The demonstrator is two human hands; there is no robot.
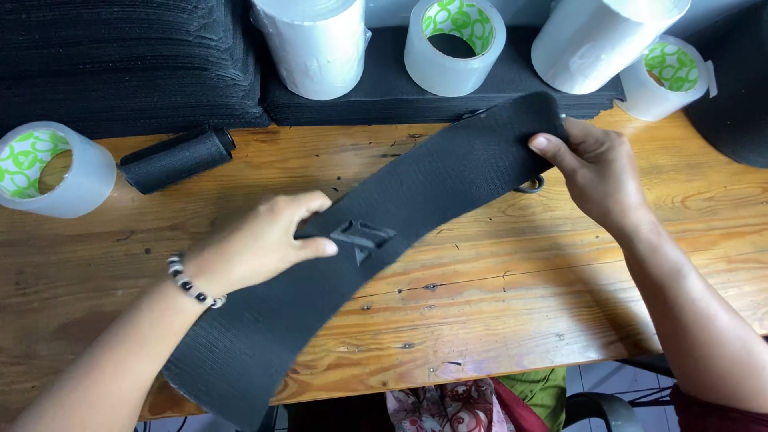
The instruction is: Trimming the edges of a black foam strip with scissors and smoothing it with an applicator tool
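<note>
A long black strip (416,196) of ribbed fabric lies slantwise over the wooden table (560,296), stretched between the person's two hands. The left hand (268,244) is closed on the strip near its middle, thumb on top and fingers curled under the edge, just beside a small black plastic buckle (362,238) that sits on the fabric. A beaded bracelet (190,284) circles the left wrist. The right hand (596,172) pinches the far end of the strip, thumb pressed on the upper face and fingers hidden below it. The near end of the strip hangs past the table edge, below the left forearm.

Beyond the left hand lies a small black roll (178,158) of the same kind of material, and farther out to that side rests a clear tape roll (48,170) with a green and white core. Beyond both hands, along the far side of the table, stand stacks of black fabric (120,64), two large white rolls (316,44) and two more tape rolls (454,44). A small dark ring (530,188) peeks out from under the strip just beside the right hand.
</note>
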